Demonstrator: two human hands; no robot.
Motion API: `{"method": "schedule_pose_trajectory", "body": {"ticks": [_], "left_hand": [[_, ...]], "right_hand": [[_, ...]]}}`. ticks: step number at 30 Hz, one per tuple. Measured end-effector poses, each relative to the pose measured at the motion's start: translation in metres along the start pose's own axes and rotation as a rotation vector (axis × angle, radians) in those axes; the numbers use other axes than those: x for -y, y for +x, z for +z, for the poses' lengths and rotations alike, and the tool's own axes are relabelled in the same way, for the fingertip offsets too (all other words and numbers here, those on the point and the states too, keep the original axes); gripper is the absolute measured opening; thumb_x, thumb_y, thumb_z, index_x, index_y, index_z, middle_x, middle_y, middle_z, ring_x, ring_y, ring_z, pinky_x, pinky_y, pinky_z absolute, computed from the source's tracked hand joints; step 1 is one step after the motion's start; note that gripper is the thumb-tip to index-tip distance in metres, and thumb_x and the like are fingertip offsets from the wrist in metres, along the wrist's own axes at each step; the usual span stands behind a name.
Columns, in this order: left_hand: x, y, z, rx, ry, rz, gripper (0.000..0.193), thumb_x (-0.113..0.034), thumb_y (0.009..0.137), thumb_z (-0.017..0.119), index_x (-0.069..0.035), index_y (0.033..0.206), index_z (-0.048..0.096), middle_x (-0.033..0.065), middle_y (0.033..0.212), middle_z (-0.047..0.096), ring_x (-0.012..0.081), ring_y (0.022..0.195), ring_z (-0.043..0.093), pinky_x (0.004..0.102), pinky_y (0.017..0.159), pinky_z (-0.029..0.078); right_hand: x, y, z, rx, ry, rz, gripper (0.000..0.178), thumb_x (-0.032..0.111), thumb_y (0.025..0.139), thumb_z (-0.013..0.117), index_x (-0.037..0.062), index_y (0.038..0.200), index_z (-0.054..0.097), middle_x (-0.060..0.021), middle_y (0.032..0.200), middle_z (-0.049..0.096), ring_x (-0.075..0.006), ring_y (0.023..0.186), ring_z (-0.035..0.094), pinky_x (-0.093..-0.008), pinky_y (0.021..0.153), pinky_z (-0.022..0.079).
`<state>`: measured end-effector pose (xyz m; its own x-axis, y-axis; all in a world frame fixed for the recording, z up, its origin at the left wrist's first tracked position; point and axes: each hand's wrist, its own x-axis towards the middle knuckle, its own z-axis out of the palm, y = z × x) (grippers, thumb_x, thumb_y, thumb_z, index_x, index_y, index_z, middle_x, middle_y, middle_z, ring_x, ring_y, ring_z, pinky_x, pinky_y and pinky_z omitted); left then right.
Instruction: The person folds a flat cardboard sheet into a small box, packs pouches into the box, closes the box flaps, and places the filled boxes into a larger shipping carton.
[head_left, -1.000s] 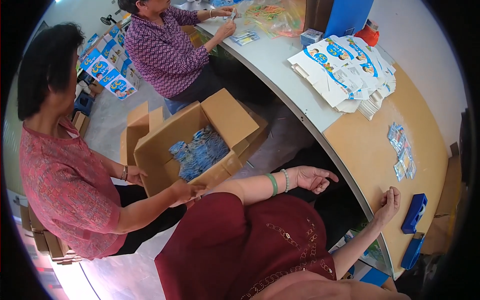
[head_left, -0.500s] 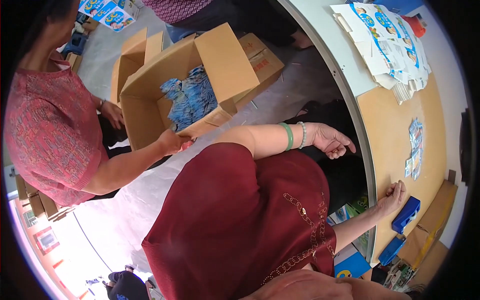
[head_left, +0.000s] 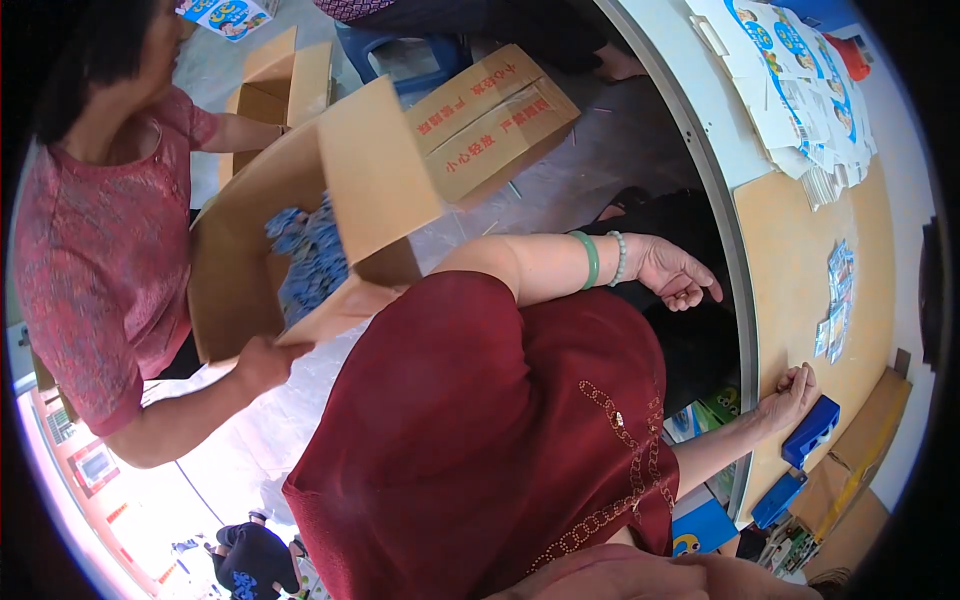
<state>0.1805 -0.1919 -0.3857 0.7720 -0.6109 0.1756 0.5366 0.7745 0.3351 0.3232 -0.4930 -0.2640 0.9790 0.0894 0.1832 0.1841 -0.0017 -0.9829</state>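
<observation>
My left hand (head_left: 680, 272), with a green bangle and a bead bracelet on its wrist, hangs beside the table edge. Its fingers are loosely apart and hold nothing. On the wooden tabletop rests my right hand (head_left: 790, 397), its fingers curled in and nothing visible in them. Right beside it sits a blue tape dispenser (head_left: 810, 432). A row of small blue-and-white packets (head_left: 840, 295) lies just beyond that hand. To my left, a co-worker's hand (head_left: 268, 362) grips an open cardboard box (head_left: 375, 150) containing many blue packets (head_left: 312, 265).
Flattened printed cartons (head_left: 790, 85) are piled at the table's far end. A taped carton (head_left: 500, 125) and a blue stool (head_left: 400, 50) stand on the floor, near another open box (head_left: 270, 75). A second blue item (head_left: 780, 500) lies near the dispenser.
The co-worker has shifted the open box left and nearer to me, tilting it. More of the taped carton and the stool now shows. My hands keep nearly the same pose.
</observation>
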Motion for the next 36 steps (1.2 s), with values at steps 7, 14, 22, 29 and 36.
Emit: {"method": "schedule_pose_trajectory", "body": {"ticks": [7,14,22,29,36], "left_hand": [[-0.009,0.008,-0.013,0.024,-0.043,-0.038,0.03,-0.024,0.095,0.055,-0.005,0.119,0.054,0.0087,0.079,0.066,0.0202,0.071,0.063,0.0313,0.064,0.051],[-0.012,0.012,-0.024,0.052,-0.034,-0.038,0.031,-0.025,0.095,0.056,-0.005,0.119,0.054,0.0083,0.08,0.066,0.0195,0.071,0.063,0.0306,0.064,0.051],[-0.014,0.009,-0.02,0.005,-0.033,-0.04,0.033,-0.025,0.094,0.057,-0.006,0.12,0.054,0.0085,0.08,0.066,0.0188,0.07,0.064,0.0304,0.064,0.051],[-0.014,0.009,-0.012,-0.019,0.002,-0.048,0.037,-0.026,0.093,0.059,-0.005,0.123,0.053,0.0075,0.079,0.063,0.0185,0.07,0.061,0.0287,0.062,0.049],[-0.012,0.012,-0.008,-0.061,0.027,-0.059,0.04,-0.026,0.092,0.06,-0.004,0.125,0.051,0.0076,0.078,0.061,0.0183,0.069,0.058,0.0282,0.061,0.047]], "right_hand": [[-0.001,0.005,0.008,-0.031,-0.035,0.013,0.015,0.009,0.091,0.061,-0.0007,0.102,0.063,-0.0032,0.072,0.058,-0.0057,0.058,0.044,-0.0163,0.051,0.031],[0.004,0.003,0.021,-0.093,-0.043,0.044,0.014,0.008,0.089,0.062,-0.0015,0.099,0.063,0.0011,0.069,0.052,-0.0044,0.06,0.038,-0.0192,0.053,0.026],[0.0,0.004,0.015,-0.085,-0.039,0.053,0.014,0.008,0.09,0.062,-0.0015,0.1,0.063,0.0015,0.071,0.052,-0.0041,0.061,0.038,-0.0186,0.053,0.026],[0.005,0.001,0.019,-0.084,-0.04,0.045,0.014,0.009,0.09,0.061,-0.0012,0.1,0.063,0.0029,0.072,0.052,-0.0032,0.061,0.038,-0.0174,0.054,0.026],[0.008,-0.002,0.02,-0.081,-0.045,0.026,0.013,0.009,0.093,0.058,-0.0008,0.1,0.063,-0.0007,0.07,0.053,-0.0048,0.058,0.039,-0.0176,0.05,0.027]]}}
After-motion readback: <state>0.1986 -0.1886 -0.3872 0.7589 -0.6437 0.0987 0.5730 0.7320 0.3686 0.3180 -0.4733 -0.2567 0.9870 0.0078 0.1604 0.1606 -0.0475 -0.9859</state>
